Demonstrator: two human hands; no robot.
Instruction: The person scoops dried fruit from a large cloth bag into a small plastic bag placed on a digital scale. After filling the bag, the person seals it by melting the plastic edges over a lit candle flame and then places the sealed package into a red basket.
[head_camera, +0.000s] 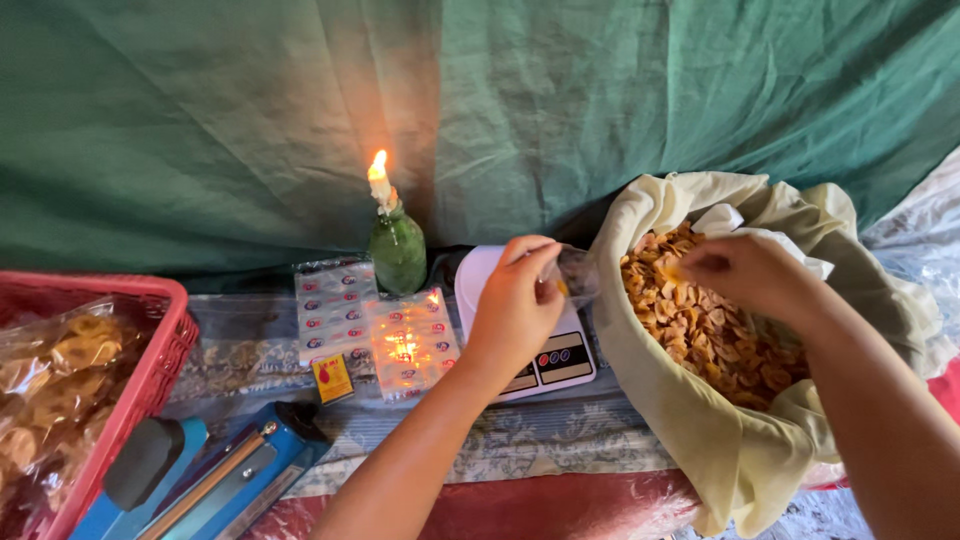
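Note:
My left hand (515, 305) pinches a small clear plastic bag (578, 273) and holds it over a white kitchen scale (545, 360). My right hand (745, 270) reaches into a large cream cloth sack (700, 440) full of golden fried chips (715, 335); its fingers are closed on a few chips near the sack's left rim. The two hands are a short way apart, with the bag's mouth toward the sack.
A lit candle in a green bottle (396, 245) burns behind the scale. Stacks of clear printed bags (375, 320) and a small matchbox (332, 378) lie to the left. A blue heat sealer (215, 470) and a red basket (150, 370) of packed chips sit at the left. Green cloth hangs behind.

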